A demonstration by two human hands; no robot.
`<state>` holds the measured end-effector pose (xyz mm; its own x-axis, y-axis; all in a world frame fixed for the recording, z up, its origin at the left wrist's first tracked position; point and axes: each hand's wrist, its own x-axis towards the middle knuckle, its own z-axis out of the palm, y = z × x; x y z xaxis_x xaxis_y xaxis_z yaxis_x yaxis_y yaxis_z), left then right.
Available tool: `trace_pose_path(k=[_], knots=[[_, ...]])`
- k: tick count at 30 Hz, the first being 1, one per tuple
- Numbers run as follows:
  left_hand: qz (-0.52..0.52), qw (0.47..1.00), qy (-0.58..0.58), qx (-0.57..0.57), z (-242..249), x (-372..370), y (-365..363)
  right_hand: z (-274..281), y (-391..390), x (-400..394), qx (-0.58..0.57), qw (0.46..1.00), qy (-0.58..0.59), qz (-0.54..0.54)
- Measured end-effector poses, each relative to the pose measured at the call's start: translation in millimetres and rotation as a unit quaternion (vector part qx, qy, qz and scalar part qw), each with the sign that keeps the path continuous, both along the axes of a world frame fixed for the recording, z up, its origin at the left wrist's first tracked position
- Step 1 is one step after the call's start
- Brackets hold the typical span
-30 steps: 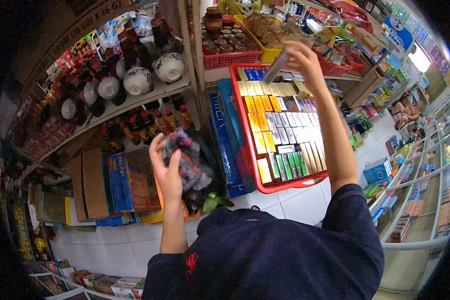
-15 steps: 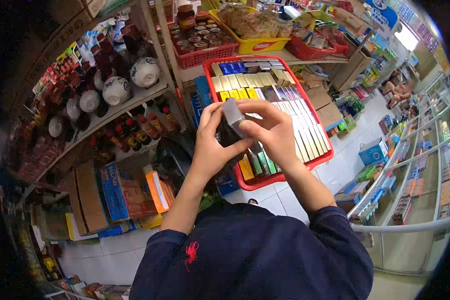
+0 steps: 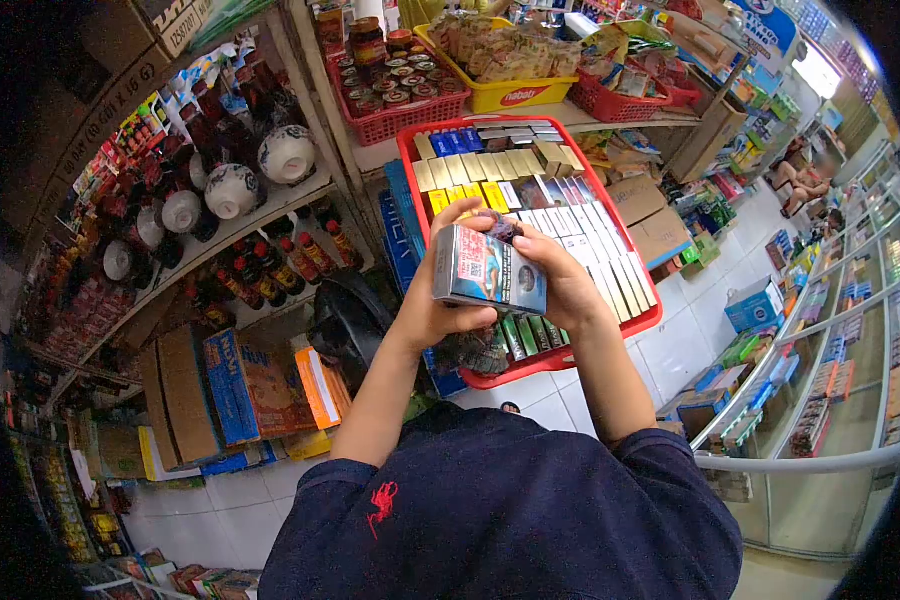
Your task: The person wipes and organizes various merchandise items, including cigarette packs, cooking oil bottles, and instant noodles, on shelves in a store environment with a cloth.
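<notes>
Above the tray, a grey-blue cigarette pack (image 3: 490, 272) is tilted so that its printed broad face shows toward me. My left hand (image 3: 425, 305) grips its left side, thumb along the lower edge and fingers over the top. From the right, my right hand (image 3: 568, 285) closes on the pack, its other fingers hidden behind it. A dark crumpled piece (image 3: 503, 228), possibly cloth, sits at the pack's upper edge by the right thumb. Beneath my hands is a red tray (image 3: 625, 190) with rows of upright gold, white, yellow, blue and green packs.
Behind the tray stand a red basket of jars (image 3: 395, 125), a yellow basket of bagged snacks (image 3: 520, 93) and another red basket (image 3: 620, 105). Shelves with bowls (image 3: 235, 190) and bottles flank the left. A glass display case (image 3: 820, 460) lines the right; a person sits farther back.
The pack has turned from its narrow side to its broad printed face and come slightly lower. Both hands have shifted their hold around it.
</notes>
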<state>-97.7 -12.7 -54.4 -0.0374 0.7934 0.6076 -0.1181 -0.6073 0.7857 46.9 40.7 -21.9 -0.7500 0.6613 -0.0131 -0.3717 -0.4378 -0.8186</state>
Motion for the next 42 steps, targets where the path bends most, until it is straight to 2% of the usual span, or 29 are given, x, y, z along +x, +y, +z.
trace_pose_path(k=[5,7,9,12,15,17,19,21,23,26,27,30,31,32,33,35,36,37,39,40,41,42], knots=[[-0.032,0.997,-0.062,-0.024,12,14,8,-13,12,12,-0.009,0.999,0.039,-0.017],[-0.156,0.963,-0.216,-0.042,21,13,13,-5,7,13,-0.014,0.996,0.01,-0.092],[-0.08,0.96,-0.249,-0.099,21,7,8,-9,14,16,0.016,0.991,0.025,-0.133],[-0.072,0.942,-0.309,-0.11,17,-4,10,1,23,27,0.093,0.962,0.052,-0.251],[-0.003,0.933,-0.339,-0.121,17,-3,8,11,27,42,0.171,0.925,0.096,-0.326],[0.008,0.932,-0.341,-0.125,11,1,11,14,22,41,0.2,0.912,0.092,-0.346],[0.008,0.936,-0.338,-0.099,11,15,17,18,12,25,0.359,0.836,-0.031,-0.413],[-0.006,0.931,-0.34,-0.136,16,29,20,13,6,9,0.473,0.825,-0.044,-0.306],[0.009,0.953,-0.281,-0.111,3,39,18,6,1,-4,0.642,0.69,-0.103,-0.318],[0.011,0.953,-0.26,-0.156,13,45,8,11,13,-2,0.616,0.687,-0.104,-0.372],[0.0,0.948,-0.257,-0.19,14,45,6,12,19,-2,0.571,0.723,-0.107,-0.374],[0.028,0.943,-0.271,-0.191,0,29,7,-1,5,-7,0.662,0.666,-0.086,-0.332],[0.046,0.941,-0.277,-0.19,-5,23,7,-2,-3,-7,0.683,0.664,-0.081,-0.294],[-0.002,0.941,-0.288,-0.177,-8,22,8,1,-5,-6,0.689,0.662,-0.076,-0.285],[-0.001,0.941,-0.287,-0.176,-1,24,6,4,-5,-5,0.695,0.659,-0.071,-0.277],[-0.04,0.951,-0.223,-0.21,10,27,-1,11,9,-5,0.636,0.682,-0.062,-0.356],[-0.08,0.944,-0.228,-0.226,7,24,-2,15,17,-8,0.572,0.718,-0.061,-0.391],[-0.08,0.944,-0.228,-0.224,8,25,-1,14,23,-7,0.629,0.679,-0.084,-0.369],[-0.035,0.928,-0.306,-0.207,13,29,1,-2,10,-9,0.706,0.629,-0.085,-0.314],[-0.081,0.922,-0.318,-0.203,6,19,2,-1,-3,-9,0.744,0.602,-0.09,-0.276],[-0.121,0.926,-0.311,-0.175,2,12,4,-5,-8,-9,0.762,0.6,-0.083,-0.229],[-0.107,0.919,-0.325,-0.199,1,13,5,-7,-5,-9,0.759,0.601,-0.081,-0.236]])
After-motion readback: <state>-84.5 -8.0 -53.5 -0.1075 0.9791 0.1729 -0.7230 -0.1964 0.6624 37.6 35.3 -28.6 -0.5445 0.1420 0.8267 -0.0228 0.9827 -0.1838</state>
